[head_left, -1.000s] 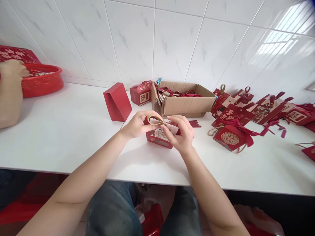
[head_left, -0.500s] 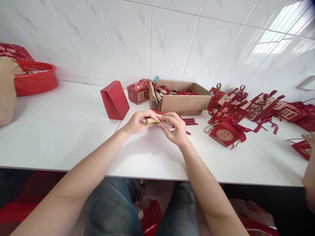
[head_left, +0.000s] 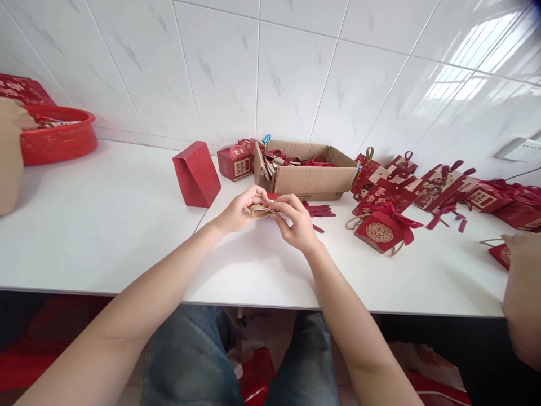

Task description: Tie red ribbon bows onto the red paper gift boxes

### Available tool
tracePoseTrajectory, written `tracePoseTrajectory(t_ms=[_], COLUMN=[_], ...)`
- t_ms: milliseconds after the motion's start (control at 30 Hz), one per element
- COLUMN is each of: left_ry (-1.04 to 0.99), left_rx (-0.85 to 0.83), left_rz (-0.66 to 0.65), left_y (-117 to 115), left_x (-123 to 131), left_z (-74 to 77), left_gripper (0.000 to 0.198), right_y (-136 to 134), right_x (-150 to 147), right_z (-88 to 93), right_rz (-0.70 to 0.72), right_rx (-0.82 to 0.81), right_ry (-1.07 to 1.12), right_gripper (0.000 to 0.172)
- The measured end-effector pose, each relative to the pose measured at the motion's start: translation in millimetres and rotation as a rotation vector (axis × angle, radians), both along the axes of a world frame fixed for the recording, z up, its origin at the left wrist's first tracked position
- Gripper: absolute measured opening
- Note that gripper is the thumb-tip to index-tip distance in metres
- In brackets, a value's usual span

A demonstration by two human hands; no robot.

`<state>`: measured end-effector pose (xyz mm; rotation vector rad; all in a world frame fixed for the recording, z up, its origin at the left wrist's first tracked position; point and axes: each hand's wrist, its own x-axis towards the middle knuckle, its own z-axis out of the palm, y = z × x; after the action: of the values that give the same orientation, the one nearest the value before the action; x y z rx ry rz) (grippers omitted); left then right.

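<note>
Above the white table, my left hand (head_left: 240, 212) and my right hand (head_left: 296, 223) come together around one small piece. It is a tan-gold ribbon strip (head_left: 258, 212), bent into a loop whose rounded end faces me. Fingers of both hands are closed on it, the left at the looped end and the right where the layers meet. Just behind my fingers a bit of red material (head_left: 274, 195) shows; whether it joins the ribbon is hidden. Dark red strips (head_left: 319, 210) lie on the table beyond my right hand.
Behind my hands stands an open cardboard box (head_left: 315, 183) of red pieces. Left of it are a plain red box (head_left: 197, 175) and a patterned gift box (head_left: 235, 160). Several decorated boxes and a bowed box (head_left: 380, 232) stand right. A red basin (head_left: 59, 141) and other people's arms flank the table.
The ribbon loop in my hands is pressed narrower. My view has turned slightly to the right, and the other person's arm at the right edge has moved.
</note>
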<state>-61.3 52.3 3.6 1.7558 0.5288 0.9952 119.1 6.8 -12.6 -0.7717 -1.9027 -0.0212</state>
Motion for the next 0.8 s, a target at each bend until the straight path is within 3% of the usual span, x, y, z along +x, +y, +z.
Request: tracePoseTrajectory(t_ms=[200, 333, 500, 800], left_ry=[0.042, 0.038, 0.071, 0.102], left_rx=[0.065, 0.134, 0.253, 0.393], left_rz=[0.031, 0.115, 0.173, 0.262], left_y=[4, 0, -7, -4], left_x=[-1, 2, 6, 5], left_z=[-7.5, -4.6, 2.1, -2.6], left_gripper=[0.031, 0.035, 0.032, 0.025], right_y=[0, 1, 3, 5], right_x=[0, 1, 3, 0], right_z=[0.5, 0.9, 1.5, -2.9], right_rz=[-0.035, -0.073, -0.015, -0.064], right_rx=[0.049, 0.074, 0.106, 0.189], right_ry=[-0.015, -0.019, 0.000, 0.100], right_gripper=[0.017, 0.017, 0.019, 0.019])
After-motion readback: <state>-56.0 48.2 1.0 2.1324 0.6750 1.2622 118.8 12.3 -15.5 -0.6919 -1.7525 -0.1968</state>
